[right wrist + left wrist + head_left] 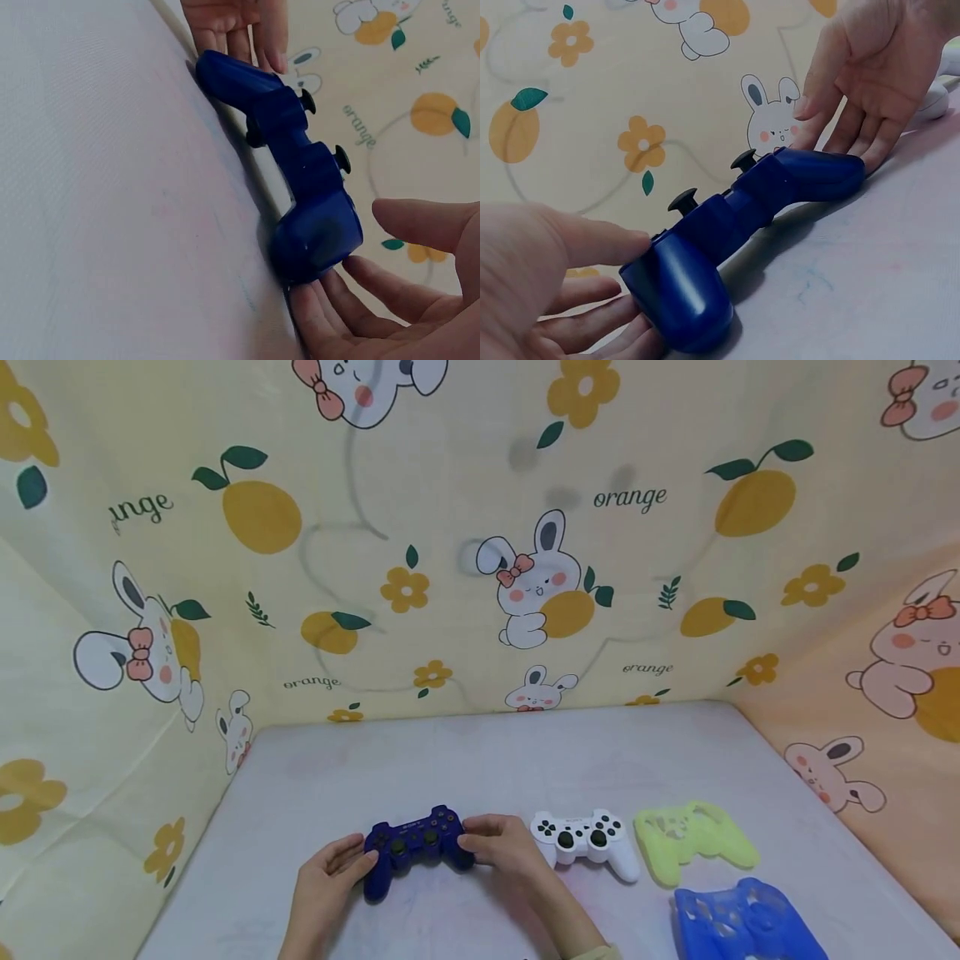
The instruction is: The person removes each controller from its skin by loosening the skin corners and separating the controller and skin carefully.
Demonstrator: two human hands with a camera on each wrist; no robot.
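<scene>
A dark blue game controller (417, 846) lies on the white-covered table, with two black thumbsticks on its upper side. My left hand (327, 883) holds its left grip. In the left wrist view the thumb of that left hand (547, 277) touches the top edge, and the fingers lie around the outer side of the controller (705, 255). At the other end, my right hand (510, 852) has its fingers against the right grip. In the right wrist view the thumb of the right hand (405, 292) stands apart from the controller (315, 225).
Right of the hands lies a white game controller (585, 843). Beyond it are a yellow-green silicone controller cover (693, 839) and a blue cover (742, 918) nearer the front. Patterned cloth (450, 527) with rabbits and oranges encloses the table's back and sides.
</scene>
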